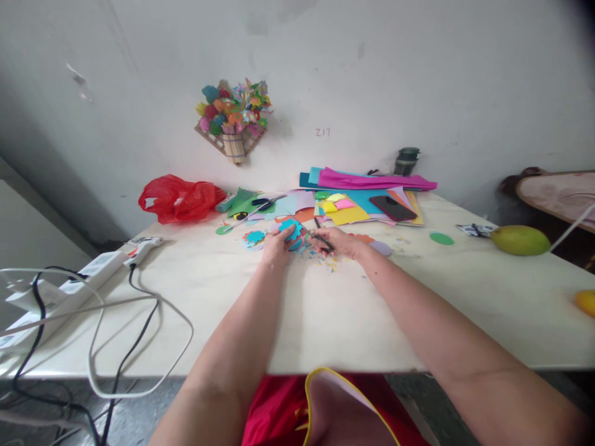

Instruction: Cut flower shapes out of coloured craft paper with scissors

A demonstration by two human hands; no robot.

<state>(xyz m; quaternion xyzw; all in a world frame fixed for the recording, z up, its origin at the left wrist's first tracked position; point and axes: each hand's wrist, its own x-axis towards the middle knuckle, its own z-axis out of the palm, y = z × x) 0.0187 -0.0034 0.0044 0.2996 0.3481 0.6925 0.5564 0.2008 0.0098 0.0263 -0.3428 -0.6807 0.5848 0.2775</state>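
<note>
Between its fingers, my left hand [277,245] pinches a blue scalloped paper flower [290,230]. My right hand [335,240] is closed round a pair of scissors [322,240], whose blades point left toward the flower's edge. Whether the blades touch the paper is too small to tell. Another blue paper flower [255,238] lies just left of my left hand. Small paper scraps [331,265] are scattered on the table below the scissors. Beside my right wrist are an orange scalloped paper piece [363,238] and a lilac paper disc [381,248].
Coloured sheets [353,214] and a phone [393,208] lie at the back, near a second pair of scissors [263,203]. A red plastic bag [181,198] is at back left. Power strips [97,265] with cables line the left edge. A mango [519,240] sits at right.
</note>
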